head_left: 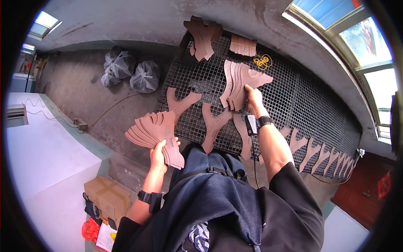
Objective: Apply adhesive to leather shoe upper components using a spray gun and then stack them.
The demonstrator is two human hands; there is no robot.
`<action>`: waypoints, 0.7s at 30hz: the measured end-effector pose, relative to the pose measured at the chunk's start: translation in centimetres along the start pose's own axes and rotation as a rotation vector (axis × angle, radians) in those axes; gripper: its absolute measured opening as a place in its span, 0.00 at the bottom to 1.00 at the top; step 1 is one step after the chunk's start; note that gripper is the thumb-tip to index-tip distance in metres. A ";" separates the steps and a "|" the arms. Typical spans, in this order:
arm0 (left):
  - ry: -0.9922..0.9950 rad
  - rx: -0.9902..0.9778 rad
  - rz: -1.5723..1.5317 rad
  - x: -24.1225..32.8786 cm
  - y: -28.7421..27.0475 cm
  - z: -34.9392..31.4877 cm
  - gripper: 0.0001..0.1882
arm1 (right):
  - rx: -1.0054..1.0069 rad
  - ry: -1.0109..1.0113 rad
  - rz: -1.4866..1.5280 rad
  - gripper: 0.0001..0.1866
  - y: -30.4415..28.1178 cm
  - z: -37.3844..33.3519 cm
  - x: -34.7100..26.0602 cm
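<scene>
My left hand [158, 157] is closed round the narrow end of a fanned stack of flat brown cut pieces [153, 132], held up left of the table. They are Y-shaped, with rows of small holes. At the table's middle, my right hand [254, 100] grips the near right edge of another fanned stack [238, 84] of such pieces; its underside is hidden. Single Y-shaped pieces lie along the near edge: one [180, 103] beside the left-hand stack, one [214, 124] in front of me, and a narrow-looking one [243, 136] below my right wrist.
The black grid-topped table [294, 96] runs along the wall. On it sit a piled stack [203, 38], a banded bundle [243, 45], yellow bands [263, 61] and several pieces [312, 153] in a row rightward. Grey bags [145, 77] and a cardboard box [110, 195] stand left.
</scene>
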State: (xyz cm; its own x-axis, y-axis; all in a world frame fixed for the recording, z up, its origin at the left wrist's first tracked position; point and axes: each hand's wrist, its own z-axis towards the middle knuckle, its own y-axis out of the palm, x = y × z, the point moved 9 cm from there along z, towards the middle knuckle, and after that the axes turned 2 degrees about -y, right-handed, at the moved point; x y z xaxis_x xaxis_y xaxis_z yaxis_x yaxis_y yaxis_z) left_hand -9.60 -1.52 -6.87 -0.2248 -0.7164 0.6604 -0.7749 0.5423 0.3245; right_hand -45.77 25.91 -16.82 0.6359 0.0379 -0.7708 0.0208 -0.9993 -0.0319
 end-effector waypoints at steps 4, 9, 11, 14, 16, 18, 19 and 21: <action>-0.040 0.038 -0.027 -0.7 -1.0 -0.4 0.25 | -0.111 -0.042 0.328 0.18 -2.5 1.8 0.2; -0.031 0.088 -0.015 -0.9 -1.6 -0.9 0.25 | 0.122 -0.166 0.133 0.15 -9.6 1.4 -2.8; -0.030 0.073 0.010 -1.0 -1.3 -0.8 0.25 | 0.154 -0.272 0.038 0.15 -11.3 2.2 -3.6; -0.032 0.039 0.057 -0.8 0.1 -0.3 0.25 | 0.239 -0.274 -0.178 0.14 -14.1 4.1 -3.0; -0.031 0.042 0.048 -0.7 0.0 -0.5 0.24 | 0.229 -0.284 -0.165 0.14 -13.4 4.1 -2.8; -0.039 0.047 0.072 -0.9 0.4 -0.6 0.24 | 0.203 -0.360 -0.103 0.16 -13.3 4.1 -3.0; -0.049 0.052 0.092 -1.0 0.7 -0.6 0.24 | 0.207 -0.368 -0.040 0.16 -13.5 4.5 -2.8; -0.063 0.030 0.107 -1.4 1.4 -0.5 0.24 | 0.253 -0.387 -0.051 0.16 -14.3 5.3 -2.9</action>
State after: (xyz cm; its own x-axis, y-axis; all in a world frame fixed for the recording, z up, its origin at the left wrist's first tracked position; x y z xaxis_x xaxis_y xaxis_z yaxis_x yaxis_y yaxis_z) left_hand -10.08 0.43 -7.01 -0.3432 -0.6821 0.6457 -0.7616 0.6044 0.2336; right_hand -51.97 40.11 -17.53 0.3035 0.1341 -0.9434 -0.1750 -0.9654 -0.1935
